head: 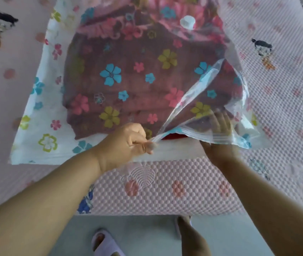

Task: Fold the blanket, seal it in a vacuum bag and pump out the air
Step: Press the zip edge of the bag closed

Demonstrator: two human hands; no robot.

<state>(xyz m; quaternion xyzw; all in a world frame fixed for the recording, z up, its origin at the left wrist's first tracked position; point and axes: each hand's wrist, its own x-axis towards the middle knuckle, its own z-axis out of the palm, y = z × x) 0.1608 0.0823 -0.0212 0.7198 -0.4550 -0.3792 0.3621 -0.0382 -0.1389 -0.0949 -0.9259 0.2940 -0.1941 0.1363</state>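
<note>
Head view shows the left hand (128, 140) pinching the near lip of the bag (36, 111) between thumb and curled fingers, right at the zip strip (215, 138), while the right hand (219, 132) sits partly inside the mouth just right of that pinch, fingers straight and spread under the clear top layer, lifting it into a tent. Beyond both grips the folded blanket (128, 89) lies flat inside the bag on the bed (184, 191), its near edge just past the left knuckles; a red bit of it seems to peek at the mouth between the two hands. The white valve (187, 22) sits on the bag's top face at the end far from the grips. The step in hand looks like readying the mouth for sealing, so doing it well likely means first pushing any fabric away from the zip with the right fingers, so nothing lies across the tracks. The right hand should then come out and lay the raised layer down flat onto the lower one, edges matched. Left of the pinch the lip appears to lie flat already, though whether it is zipped cannot be told. Pressing outward from the pinch toward the open right corner, in one firm pass, should close it; a crease or trapped cloth there would probably leak later.
</note>
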